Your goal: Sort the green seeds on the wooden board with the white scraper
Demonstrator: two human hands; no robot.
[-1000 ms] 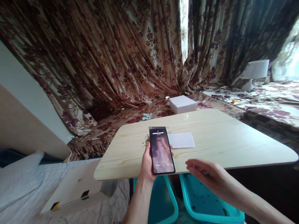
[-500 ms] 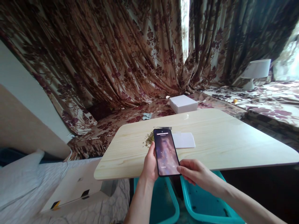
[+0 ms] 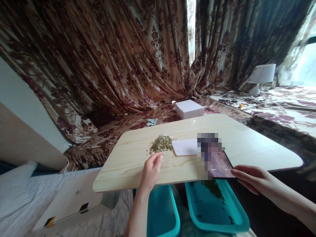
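Pale wood-grain table point(image 3: 120, 158) with rounded corners. Below its near edge stand two open turquoise plastic bins, a left bin point(image 3: 176, 214) and a right bin point(image 3: 219, 227), the latter holding dark-green scraps. The right hand point(image 3: 254, 177) grips, by its lower right corner, a black-framed smartphone point(image 3: 221, 164), raised at the table's near edge, its upper part pixelated. The left hand point(image 3: 151, 169), fingers curled narrowly, is near the same edge; whether it holds anything cannot be told. Beyond its fingertips lie a flat white rectangular sheet point(image 3: 185, 147) and, just left, a loose greenish-brown granular heap point(image 3: 161, 143).
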